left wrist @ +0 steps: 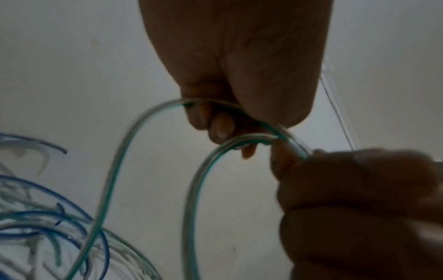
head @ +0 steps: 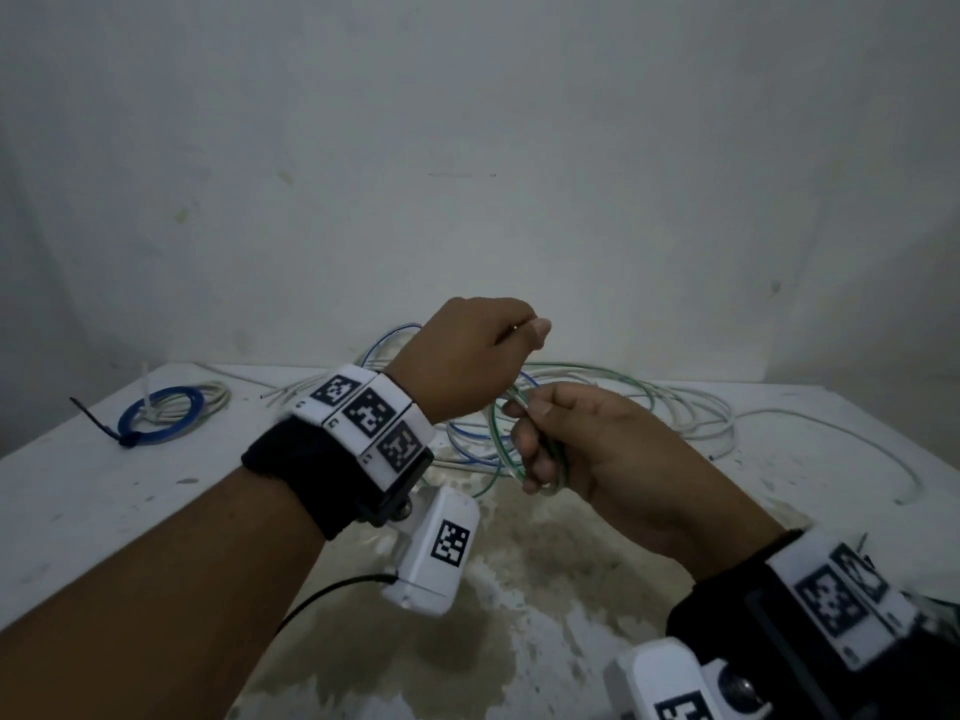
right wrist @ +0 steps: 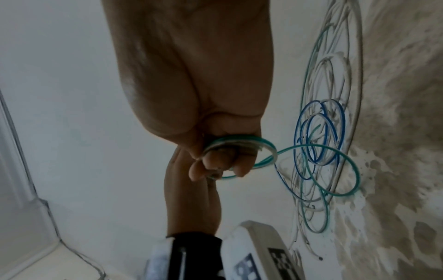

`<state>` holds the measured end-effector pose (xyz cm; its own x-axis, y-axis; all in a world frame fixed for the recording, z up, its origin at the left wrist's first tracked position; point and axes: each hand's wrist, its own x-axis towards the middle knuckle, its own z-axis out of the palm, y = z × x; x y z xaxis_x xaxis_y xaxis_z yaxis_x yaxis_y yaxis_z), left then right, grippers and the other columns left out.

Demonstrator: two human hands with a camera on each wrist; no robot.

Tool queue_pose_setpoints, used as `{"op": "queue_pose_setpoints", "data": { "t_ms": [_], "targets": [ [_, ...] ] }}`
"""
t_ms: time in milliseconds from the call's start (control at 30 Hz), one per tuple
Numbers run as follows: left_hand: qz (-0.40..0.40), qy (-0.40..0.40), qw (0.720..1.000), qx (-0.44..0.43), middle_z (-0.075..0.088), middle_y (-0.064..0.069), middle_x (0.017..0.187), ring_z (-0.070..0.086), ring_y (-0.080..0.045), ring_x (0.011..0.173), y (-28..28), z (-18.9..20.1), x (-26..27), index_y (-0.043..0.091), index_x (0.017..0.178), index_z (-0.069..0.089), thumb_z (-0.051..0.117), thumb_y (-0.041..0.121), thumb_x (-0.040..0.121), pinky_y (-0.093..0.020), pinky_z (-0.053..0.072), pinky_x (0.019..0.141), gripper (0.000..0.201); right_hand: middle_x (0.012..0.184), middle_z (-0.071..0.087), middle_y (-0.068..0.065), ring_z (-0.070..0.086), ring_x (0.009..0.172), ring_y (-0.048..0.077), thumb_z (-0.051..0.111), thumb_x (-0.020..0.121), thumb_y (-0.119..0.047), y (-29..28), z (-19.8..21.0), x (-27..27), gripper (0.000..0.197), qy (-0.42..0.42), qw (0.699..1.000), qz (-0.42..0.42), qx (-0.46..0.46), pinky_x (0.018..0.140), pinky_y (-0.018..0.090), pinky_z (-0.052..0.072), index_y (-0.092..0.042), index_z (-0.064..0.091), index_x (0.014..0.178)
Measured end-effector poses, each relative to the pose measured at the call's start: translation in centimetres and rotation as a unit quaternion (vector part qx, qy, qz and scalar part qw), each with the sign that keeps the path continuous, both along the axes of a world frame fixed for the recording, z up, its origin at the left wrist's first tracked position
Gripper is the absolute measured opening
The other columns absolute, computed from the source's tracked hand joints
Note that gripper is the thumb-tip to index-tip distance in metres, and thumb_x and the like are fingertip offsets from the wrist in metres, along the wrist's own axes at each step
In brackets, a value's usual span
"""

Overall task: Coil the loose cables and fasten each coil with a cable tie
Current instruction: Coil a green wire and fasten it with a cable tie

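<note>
My right hand (head: 537, 439) grips a small coil of green cable (head: 556, 467), with the fingers curled round its loops (right wrist: 239, 145). Just above and left of it, my left hand (head: 519, 337) is curled round a strand of the same green cable (left wrist: 134, 151). That strand arcs from the fingers down toward the pile. Both hands are raised above the table, close together. The loose blue, white and green cables (head: 597, 402) lie tangled on the table behind the hands (right wrist: 318, 144).
A blue and white coil (head: 166, 410) lies at the table's far left with a black cable tie (head: 98, 423) and a white tie (head: 145, 389) on it. The white table (head: 104, 511) has a stained patch in front. A wall stands behind it.
</note>
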<state>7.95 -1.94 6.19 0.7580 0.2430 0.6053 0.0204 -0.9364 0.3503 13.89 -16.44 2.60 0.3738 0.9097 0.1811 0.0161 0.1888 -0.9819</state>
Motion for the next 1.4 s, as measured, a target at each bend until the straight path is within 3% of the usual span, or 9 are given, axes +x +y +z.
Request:
{"op": "queue_pose_setpoints", "data": {
  "t_ms": [100, 167, 267, 500, 733, 867, 1000, 1233, 1400],
  "targets": [
    [-0.069, -0.018, 0.986, -0.150, 0.064, -0.002, 0.065, 0.059, -0.013, 0.063, 0.1, -0.4, -0.4, 0.015, 0.076, 0.066, 0.044, 0.042, 0.095, -0.022, 0.044, 0.066, 0.040, 0.062, 0.054, 0.001, 0.041, 0.048, 0.010, 0.037, 0.099, -0.010, -0.3, 0.6, 0.6, 0.025, 0.051, 0.998, -0.004, 0.036, 0.051, 0.024, 0.042, 0.000, 0.058, 0.091],
    [-0.095, -0.025, 0.970, -0.221, 0.060, -0.012, 0.058, 0.055, -0.017, 0.052, -0.1, -0.7, -0.3, 0.010, 0.072, 0.065, 0.048, 0.035, 0.098, -0.021, 0.044, 0.055, 0.040, 0.061, 0.050, 0.000, 0.035, 0.048, 0.009, 0.036, 0.100, -0.012, -0.3, 0.6, 0.8, 0.025, 0.048, 0.998, -0.010, 0.038, 0.051, 0.024, 0.036, 0.000, 0.058, 0.097],
    [-0.073, -0.064, 0.963, -0.251, 0.049, -0.003, 0.046, 0.044, -0.015, 0.041, -0.5, -1.0, 0.4, 0.013, 0.062, 0.061, 0.053, 0.034, 0.095, -0.022, 0.037, 0.047, 0.040, 0.059, 0.046, -0.001, 0.032, 0.049, 0.010, 0.035, 0.101, -0.014, -0.2, 0.6, 0.8, 0.027, 0.046, 0.998, -0.024, 0.034, 0.052, 0.024, 0.035, -0.001, 0.059, 0.098],
    [-0.020, -0.090, 0.992, -0.090, 0.048, 0.014, 0.044, 0.047, -0.001, 0.049, 0.0, -1.9, 0.9, 0.018, 0.068, 0.060, 0.043, 0.037, 0.100, -0.016, 0.032, 0.053, 0.041, 0.059, 0.048, 0.000, 0.035, 0.045, 0.010, 0.037, 0.100, -0.010, -0.1, 0.4, 0.7, 0.023, 0.036, 0.997, -0.055, 0.029, 0.050, 0.025, 0.042, -0.001, 0.056, 0.090],
    [-0.055, -0.101, 0.993, -0.008, 0.050, 0.004, 0.060, 0.045, -0.008, 0.057, 2.9, -3.2, -0.4, 0.021, 0.080, 0.051, 0.037, 0.046, 0.091, -0.015, 0.032, 0.055, 0.031, 0.053, 0.038, -0.007, 0.027, 0.037, 0.005, 0.038, 0.094, -0.013, -2.5, 3.6, 3.5, 0.019, 0.192, 0.976, -0.052, 0.088, 0.041, 0.020, 0.033, -0.005, 0.054, 0.088],
    [-0.029, -0.103, 0.994, 0.024, 0.055, 0.000, 0.068, 0.046, -0.013, 0.065, 3.3, -3.6, 0.2, 0.017, 0.095, 0.054, 0.040, 0.034, 0.096, -0.021, 0.034, 0.057, 0.021, 0.053, 0.037, -0.009, 0.029, 0.037, 0.004, 0.045, 0.085, -0.018, -3.4, 4.6, 4.9, 0.012, 0.240, 0.964, -0.046, 0.102, 0.041, 0.018, 0.036, -0.008, 0.052, 0.086],
    [-0.007, -0.082, 0.993, 0.081, 0.051, 0.006, 0.088, 0.036, 0.002, 0.072, 4.1, -4.3, 0.8, 0.007, 0.117, 0.055, 0.046, 0.010, 0.096, -0.017, 0.026, 0.064, 0.023, 0.053, 0.037, -0.011, 0.029, 0.036, 0.003, 0.050, 0.079, -0.013, -4.6, 5.6, 6.4, 0.004, 0.267, 0.953, -0.040, 0.142, 0.039, 0.016, 0.035, -0.010, 0.050, 0.082],
    [0.014, -0.083, 0.994, 0.072, 0.060, -0.002, 0.091, 0.049, -0.011, 0.077, 4.2, -3.4, 1.1, 0.008, 0.119, 0.055, 0.041, 0.014, 0.094, -0.023, 0.035, 0.071, 0.030, 0.052, 0.036, -0.011, 0.028, 0.036, 0.005, 0.062, 0.058, -0.005, -7.0, 8.1, 9.4, 0.024, 0.280, 0.935, -0.050, 0.213, 0.037, 0.016, 0.034, -0.010, 0.049, 0.078],
    [-0.027, -0.178, 0.982, -0.062, 0.061, 0.008, 0.070, 0.059, -0.009, 0.055, 2.5, 0.2, 1.4, 0.019, 0.103, 0.052, 0.042, 0.007, 0.096, -0.014, 0.044, 0.057, 0.017, 0.053, 0.035, -0.011, 0.027, 0.040, 0.004, 0.046, 0.082, -0.016, -6.9, 9.9, 9.3, 0.004, 0.173, 0.957, -0.114, 0.205, 0.042, 0.015, 0.034, -0.014, 0.048, 0.081]
  ]
}}
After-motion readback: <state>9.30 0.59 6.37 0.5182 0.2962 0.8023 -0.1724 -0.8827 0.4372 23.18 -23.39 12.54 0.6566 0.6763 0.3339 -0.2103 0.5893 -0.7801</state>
